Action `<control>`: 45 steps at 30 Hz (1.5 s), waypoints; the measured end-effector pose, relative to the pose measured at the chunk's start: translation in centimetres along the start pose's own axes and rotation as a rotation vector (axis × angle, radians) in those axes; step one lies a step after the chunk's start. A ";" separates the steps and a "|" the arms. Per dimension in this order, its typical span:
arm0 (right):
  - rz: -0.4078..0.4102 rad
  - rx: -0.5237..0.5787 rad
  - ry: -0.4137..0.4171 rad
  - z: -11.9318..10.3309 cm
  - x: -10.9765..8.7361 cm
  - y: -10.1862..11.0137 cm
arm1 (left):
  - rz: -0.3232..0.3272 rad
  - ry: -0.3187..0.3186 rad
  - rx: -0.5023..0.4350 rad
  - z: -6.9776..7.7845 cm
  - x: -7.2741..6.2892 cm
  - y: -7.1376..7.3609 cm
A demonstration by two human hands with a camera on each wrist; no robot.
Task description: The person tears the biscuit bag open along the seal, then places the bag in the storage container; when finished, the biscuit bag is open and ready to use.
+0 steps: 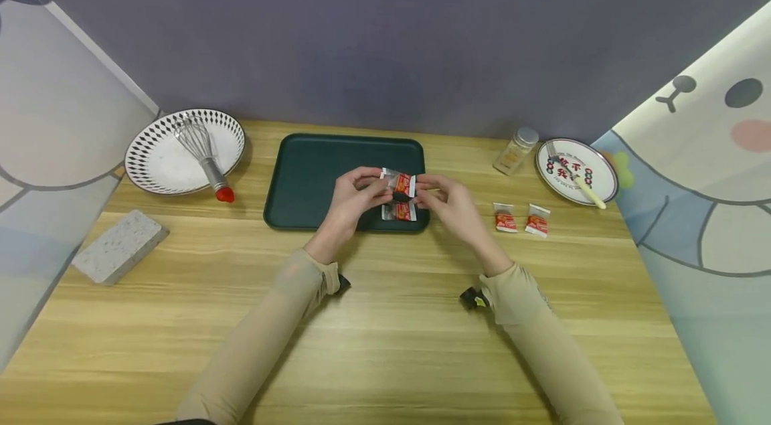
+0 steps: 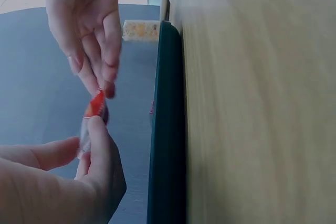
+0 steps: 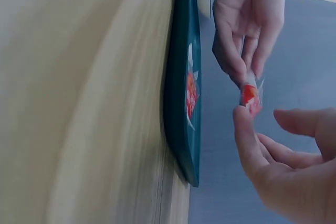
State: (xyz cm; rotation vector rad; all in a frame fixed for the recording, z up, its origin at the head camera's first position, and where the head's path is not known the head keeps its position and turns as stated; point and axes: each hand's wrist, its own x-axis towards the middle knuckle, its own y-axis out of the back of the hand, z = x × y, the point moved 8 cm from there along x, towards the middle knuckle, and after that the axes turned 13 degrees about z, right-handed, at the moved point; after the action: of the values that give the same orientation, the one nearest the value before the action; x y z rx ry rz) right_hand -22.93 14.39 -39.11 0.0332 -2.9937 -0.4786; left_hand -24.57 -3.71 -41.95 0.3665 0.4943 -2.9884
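My left hand (image 1: pixel 351 201) pinches a small red-and-clear snack packet (image 1: pixel 403 185) by its left end, above the right side of a dark green tray (image 1: pixel 313 177). At the packet's other end is my right hand (image 1: pixel 453 207). In the right wrist view one of its fingertips (image 3: pixel 241 116) touches or nearly touches the packet, and the thumb stands apart from it. A second, similar packet (image 1: pixel 399 212) lies on the tray near its front right corner, just below the held one. What the packets contain is hard to tell.
Two more packets, a left one (image 1: pixel 504 217) and a right one (image 1: pixel 537 220), lie right of the tray. Behind them are a seasoning jar (image 1: pixel 515 152) and a plate (image 1: pixel 593 167) bearing a fork (image 1: pixel 579 183). Leftward are a bowl (image 1: pixel 144 160), whisk (image 1: pixel 211 167) and grey block (image 1: pixel 120 247).
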 end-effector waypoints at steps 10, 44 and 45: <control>-0.079 0.004 -0.085 1.1 1.1 -0.9 | -0.128 -0.027 0.305 -0.6 0.1 -0.5; -0.041 -0.198 0.095 0.0 -0.1 2.4 | -0.233 -0.267 0.695 1.4 -3.1 -3.3; -0.028 -0.213 0.100 -0.2 -0.4 3.3 | -0.256 -0.272 0.673 1.4 -3.4 -4.1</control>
State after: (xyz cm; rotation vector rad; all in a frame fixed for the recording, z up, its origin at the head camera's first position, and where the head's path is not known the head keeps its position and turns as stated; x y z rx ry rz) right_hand -22.54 17.46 -37.96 0.0782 -2.8318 -0.7721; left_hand -22.07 -0.15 -38.58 -0.0801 -0.5433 -3.2925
